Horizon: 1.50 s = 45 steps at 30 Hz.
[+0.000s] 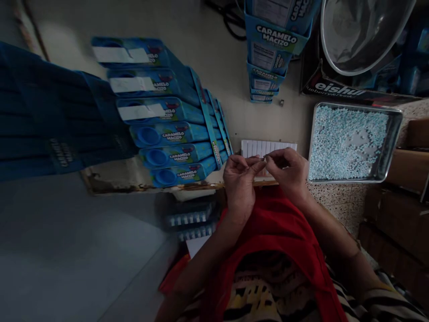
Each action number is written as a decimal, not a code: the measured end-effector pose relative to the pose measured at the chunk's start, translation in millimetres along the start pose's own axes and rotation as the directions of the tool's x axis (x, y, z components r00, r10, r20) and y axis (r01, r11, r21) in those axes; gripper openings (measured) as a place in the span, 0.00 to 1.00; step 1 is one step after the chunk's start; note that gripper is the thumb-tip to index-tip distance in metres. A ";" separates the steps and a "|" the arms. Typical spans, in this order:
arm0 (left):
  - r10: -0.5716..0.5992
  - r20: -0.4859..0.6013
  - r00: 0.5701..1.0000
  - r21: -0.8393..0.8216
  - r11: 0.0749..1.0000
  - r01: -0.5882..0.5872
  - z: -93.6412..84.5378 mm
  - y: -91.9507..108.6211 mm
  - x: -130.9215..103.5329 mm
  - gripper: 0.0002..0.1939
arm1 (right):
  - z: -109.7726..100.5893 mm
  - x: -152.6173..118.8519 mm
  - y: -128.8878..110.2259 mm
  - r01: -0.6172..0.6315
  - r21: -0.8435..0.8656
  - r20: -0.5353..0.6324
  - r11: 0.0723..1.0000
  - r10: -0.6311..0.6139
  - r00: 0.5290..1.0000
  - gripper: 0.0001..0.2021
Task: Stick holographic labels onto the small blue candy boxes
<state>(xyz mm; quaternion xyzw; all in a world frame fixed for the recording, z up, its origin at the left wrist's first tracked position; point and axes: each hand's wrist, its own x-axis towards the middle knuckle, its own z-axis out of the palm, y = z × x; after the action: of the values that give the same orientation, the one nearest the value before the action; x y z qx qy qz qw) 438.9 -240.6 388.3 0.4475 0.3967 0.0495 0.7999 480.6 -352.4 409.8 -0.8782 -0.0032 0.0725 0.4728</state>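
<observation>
Edge work: slip and spill risk

Head view: left hand [239,179] and right hand [288,172] pinched closed, on what cannot tell, over white sheet [268,146] at surface's [229,85] near edge. Right-wrist bump could spill bead tray [348,181], right.

Dim overall, fading to near-black toward the corners. The blue boxes [60,125] across the worktop's [228,85] left edge look stretched and smeared. By its right edge, the metal bowl [362,40] carries a soft sheen (the tray's rim [348,181] glints faintly).
</observation>
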 end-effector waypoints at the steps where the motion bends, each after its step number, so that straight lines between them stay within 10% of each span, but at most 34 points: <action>1: 0.001 -0.003 1.000 -0.002 1.000 -0.001 -0.1 -0.2 0.1 0.28 | -0.1 0.5 0.3 0.013 0.003 -0.002 1.000 -0.013 1.000 0.04; 12: 0.023 0.002 1.000 0.024 0.999 -0.023 4.7 1.1 0.0 0.29 | 6.7 3.2 5.0 -0.243 0.171 0.057 0.955 0.237 0.970 0.03; 20: -0.211 0.013 0.977 -0.043 0.976 0.212 0.5 11.7 1.2 0.29 | -10.7 25.7 35.7 0.150 -0.163 0.227 0.975 -0.111 0.968 0.02; 25: -0.354 -0.002 0.935 -0.145 0.925 0.350 -1.6 6.2 4.5 0.29 | -13.7 36.8 52.9 -0.077 -0.153 0.007 0.985 0.079 0.997 0.05; 32: -0.253 -0.021 0.967 -0.134 0.959 0.248 2.9 5.0 2.8 0.31 | -3.7 17.0 28.0 -0.325 0.249 0.242 0.912 0.266 0.933 0.11; 41: -0.194 0.092 0.977 -0.038 0.980 0.198 -4.2 8.5 -1.0 0.30 | -10.5 23.8 34.4 -0.478 0.383 0.494 0.790 0.262 0.829 0.18; 45: -0.156 0.050 0.986 -0.006 0.988 0.157 -6.6 11.3 -11.0 0.28 | -18.2 18.5 23.7 -0.435 0.346 0.433 0.831 0.270 0.860 0.13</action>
<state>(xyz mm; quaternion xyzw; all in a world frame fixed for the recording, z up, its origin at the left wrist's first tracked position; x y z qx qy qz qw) 430.0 -234.2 401.5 0.4121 0.4106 -0.0225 0.8131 499.8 -379.3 397.8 -0.7063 0.0898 0.3213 0.6243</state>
